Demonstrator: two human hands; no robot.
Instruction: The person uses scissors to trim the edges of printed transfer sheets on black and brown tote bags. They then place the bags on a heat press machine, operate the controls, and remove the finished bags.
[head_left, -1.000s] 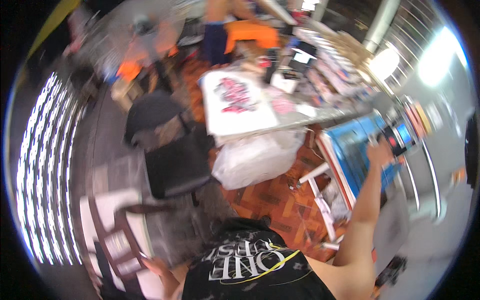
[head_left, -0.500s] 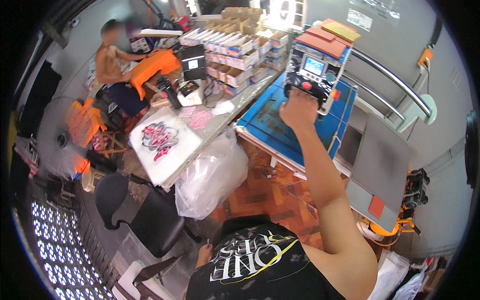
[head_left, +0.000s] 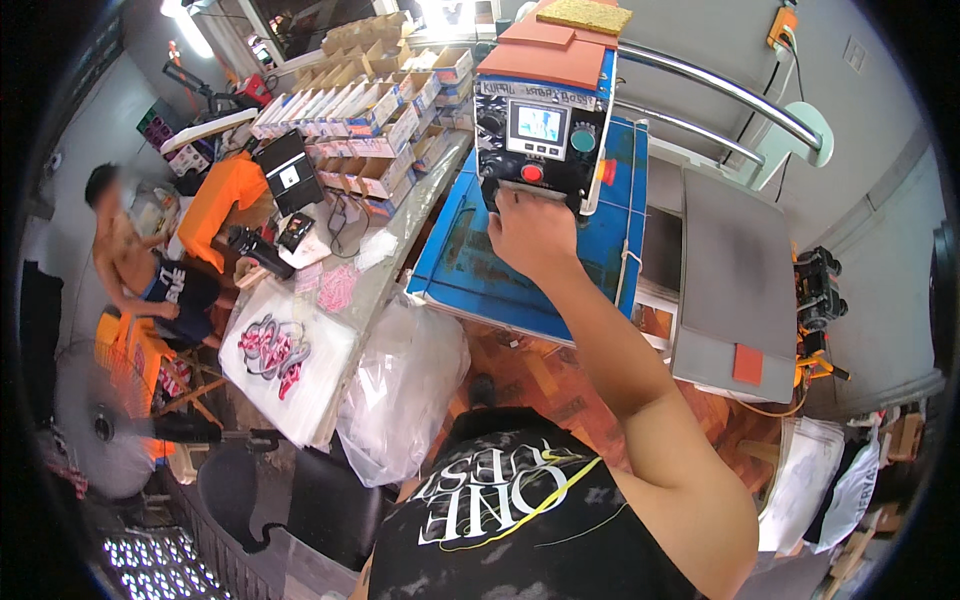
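Observation:
My right arm reaches forward, and my right hand (head_left: 533, 232) is closed round the black handle (head_left: 490, 192) at the front of a heat press. Just above my knuckles is the press's control panel (head_left: 553, 172), with a small lit screen (head_left: 540, 123), a red button (head_left: 532, 174) and a green knob (head_left: 583, 140). Below and around the hand lies the press's blue bed (head_left: 450, 255), stained dark in places. My fingertips are hidden behind the hand. My left hand is out of view; only a sliver of skin shows beside my black shirt (head_left: 500, 490).
Left of me, a long table holds printed sheets (head_left: 285, 355), a black bottle (head_left: 258, 250) and stacked cardboard bins (head_left: 375, 165). A clear plastic bag (head_left: 400, 390) hangs beside it. A grey platen (head_left: 735, 270) is at right. A person (head_left: 135, 260) stands far left near a fan (head_left: 100, 420).
My view has turned and come nearer the press, so the panel looks larger. My left hand has left view. The other person, seated before, now stands. My right hand stays on the handle.

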